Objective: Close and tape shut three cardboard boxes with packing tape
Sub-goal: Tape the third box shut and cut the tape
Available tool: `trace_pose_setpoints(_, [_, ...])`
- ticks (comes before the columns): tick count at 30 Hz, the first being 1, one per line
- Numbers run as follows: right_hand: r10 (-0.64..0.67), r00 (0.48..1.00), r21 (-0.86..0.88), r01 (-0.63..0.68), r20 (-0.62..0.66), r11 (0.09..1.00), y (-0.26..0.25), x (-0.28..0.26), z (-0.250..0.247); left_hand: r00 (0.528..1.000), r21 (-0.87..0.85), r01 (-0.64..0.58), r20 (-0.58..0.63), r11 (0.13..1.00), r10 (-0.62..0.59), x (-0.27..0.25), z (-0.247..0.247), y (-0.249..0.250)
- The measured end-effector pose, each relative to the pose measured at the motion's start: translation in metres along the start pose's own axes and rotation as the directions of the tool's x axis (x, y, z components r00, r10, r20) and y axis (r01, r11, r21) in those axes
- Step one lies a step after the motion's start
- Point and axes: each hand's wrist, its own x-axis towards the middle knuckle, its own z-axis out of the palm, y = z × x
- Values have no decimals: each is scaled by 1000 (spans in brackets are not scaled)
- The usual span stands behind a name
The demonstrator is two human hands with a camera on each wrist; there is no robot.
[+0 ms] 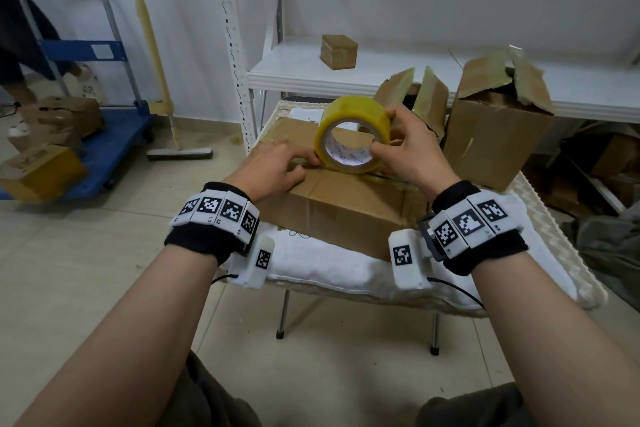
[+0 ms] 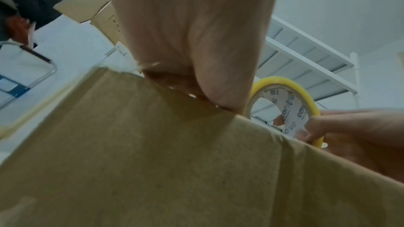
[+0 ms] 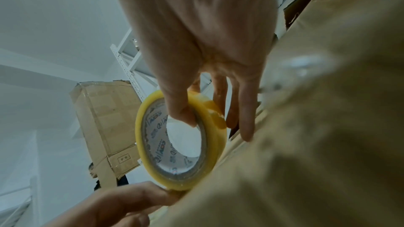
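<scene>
A closed brown cardboard box (image 1: 346,204) lies on a white cloth over a small table. On its top seam stands a yellow roll of packing tape (image 1: 346,114) on its edge. My right hand (image 1: 403,144) grips the roll, thumb inside the core and fingers over the outer rim; the right wrist view shows this grip on the roll (image 3: 142,127). My left hand (image 1: 294,165) rests on the box top, fingertips pressing down at the foot of the roll. In the left wrist view the left hand (image 2: 196,40) bears on the box (image 2: 153,161) beside the roll (image 2: 284,82).
Two open boxes (image 1: 429,100) (image 1: 495,135) stand at the table's back right. A small closed box (image 1: 338,51) sits on the white shelf (image 1: 298,76) behind. At the left are a blue cart (image 1: 114,135) with boxes, a floor squeegee (image 1: 180,152) and another person (image 1: 14,45).
</scene>
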Motion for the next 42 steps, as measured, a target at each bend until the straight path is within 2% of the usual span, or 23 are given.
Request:
trace_pose_setpoints(5, [-21,999,14,21,-33,1000,-3,-5,-5,1000,-135,4,13,991,-2,-3,0,-4])
trace_pose_setpoints(9, [16,991,22,-13,-134,1000,5,-4,-27,1000,-216,-22,4,976,24,-3,-1,-8])
trace_pose_setpoints(14, [35,994,-45,-40,-104,998,11,-12,-34,1000,-224,-31,-9,974,30,-2,-2,-6])
trace_pose_setpoints(19, [22,999,-148,-29,-49,989,12,-11,-35,1000,-150,-15,-5,989,15,0,1,-4])
trace_pose_setpoints(22, [-6,999,-106,1,-50,994,13,-12,-36,1000,-76,-16,18,997,18,4,2,-3])
trace_pose_setpoints(26, [26,999,-78,-29,-48,997,17,-9,-37,999,17,-42,31,999,42,7,1,4])
trace_pose_setpoints(30, [44,999,-84,-46,-19,995,19,-10,-38,992,90,-125,22,988,123,9,2,5])
trace_pose_setpoints(35, [76,996,-108,-71,41,992,19,-11,-39,994,195,-109,15,975,109,8,3,18])
trace_pose_setpoints(39, [91,995,-108,-86,41,990,19,-12,-40,992,316,-117,76,942,97,5,2,38])
trace_pose_setpoints(42, [90,995,-103,-86,40,991,18,-12,-41,993,312,-103,86,945,80,4,1,44])
